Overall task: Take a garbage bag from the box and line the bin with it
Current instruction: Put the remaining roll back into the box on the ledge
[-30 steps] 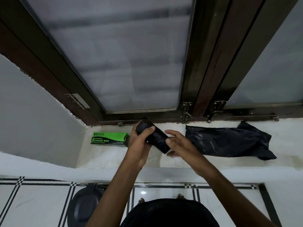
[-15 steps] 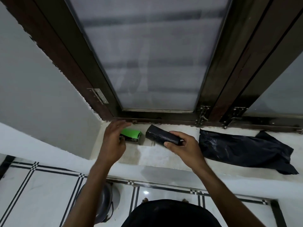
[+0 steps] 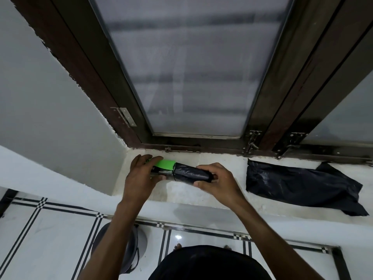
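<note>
A green garbage bag box point(image 3: 164, 166) lies on the white window sill point(image 3: 228, 190), and my left hand point(image 3: 139, 176) grips it from the left. My right hand point(image 3: 219, 182) holds a black roll of garbage bags point(image 3: 191, 173) whose left end sits in the open end of the box. A loose black garbage bag point(image 3: 302, 186) lies flat on the sill to the right, apart from both hands. The dark grey bin point(image 3: 129, 249) stands on the tiled floor below the sill, partly hidden by my left forearm.
A dark wooden window frame point(image 3: 268, 110) with frosted panes rises right behind the sill, with metal latches point(image 3: 251, 144) at its base. A grey wall point(image 3: 50, 110) closes the sill on the left. My feet show on the white tiled floor point(image 3: 40, 239).
My left hand let go of the roll, reached left and took hold of the green box. My right hand brought the roll's end into the box opening. The camera shifted left.
</note>
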Motion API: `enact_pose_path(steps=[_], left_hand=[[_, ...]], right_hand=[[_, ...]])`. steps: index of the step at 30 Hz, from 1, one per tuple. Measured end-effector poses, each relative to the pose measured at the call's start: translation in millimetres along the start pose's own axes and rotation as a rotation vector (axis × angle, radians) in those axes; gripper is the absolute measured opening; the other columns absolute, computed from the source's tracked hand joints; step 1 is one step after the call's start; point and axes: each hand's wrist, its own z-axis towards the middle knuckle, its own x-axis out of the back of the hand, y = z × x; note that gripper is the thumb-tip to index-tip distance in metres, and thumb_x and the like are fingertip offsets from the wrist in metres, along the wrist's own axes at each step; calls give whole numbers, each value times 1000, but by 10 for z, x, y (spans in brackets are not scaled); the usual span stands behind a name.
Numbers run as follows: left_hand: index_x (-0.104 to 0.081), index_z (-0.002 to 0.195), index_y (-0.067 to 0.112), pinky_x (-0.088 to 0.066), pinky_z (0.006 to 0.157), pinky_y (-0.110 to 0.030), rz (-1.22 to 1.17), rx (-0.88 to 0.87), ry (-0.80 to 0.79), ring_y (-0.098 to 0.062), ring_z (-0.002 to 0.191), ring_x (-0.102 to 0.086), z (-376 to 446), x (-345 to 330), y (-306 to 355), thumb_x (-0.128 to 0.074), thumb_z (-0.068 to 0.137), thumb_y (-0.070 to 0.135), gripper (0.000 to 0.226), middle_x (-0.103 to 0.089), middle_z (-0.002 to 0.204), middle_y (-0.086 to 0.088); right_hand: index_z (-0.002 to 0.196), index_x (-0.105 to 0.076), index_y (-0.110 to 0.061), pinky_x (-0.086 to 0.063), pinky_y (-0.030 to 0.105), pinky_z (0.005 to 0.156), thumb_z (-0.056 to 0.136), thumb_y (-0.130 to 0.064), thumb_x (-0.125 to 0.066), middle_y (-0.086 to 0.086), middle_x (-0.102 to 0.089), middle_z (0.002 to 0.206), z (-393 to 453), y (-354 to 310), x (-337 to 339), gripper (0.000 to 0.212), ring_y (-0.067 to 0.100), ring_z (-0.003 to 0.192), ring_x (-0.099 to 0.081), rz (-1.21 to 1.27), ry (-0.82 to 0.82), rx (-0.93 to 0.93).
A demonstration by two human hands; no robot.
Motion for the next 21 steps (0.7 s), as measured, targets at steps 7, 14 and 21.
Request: enact_pose_path(steps=[7,14,21], left_hand=[[-65,132,23,-50,98,-45,-41,-88,14,-32,126,-49,-61,-28,186,-87,73,26,63,-61,130,-8],[-66,130,20,-48,96,-41,-42,-71,63,-32,123,-51,-54,-75,336,-86,75,27,59,-62,128,-10],[-64,132,20,-39,97,-27,-147,-60,25,-26,122,-52,-119,-100,307,-83,79,27,57,-61,131,-7]], right_hand=[[116,-71,-22,-51,18,87,70,-8,-86,-3,-66,111,114,-63,64,50,3,101,-61,38,16,26],[109,-60,-29,-57,25,86,75,-5,-83,-5,-66,115,80,-167,-352,47,13,107,-64,224,153,17],[108,-49,-24,-57,23,74,86,12,-63,9,-66,104,69,-235,-319,44,18,97,-71,530,159,-95]])
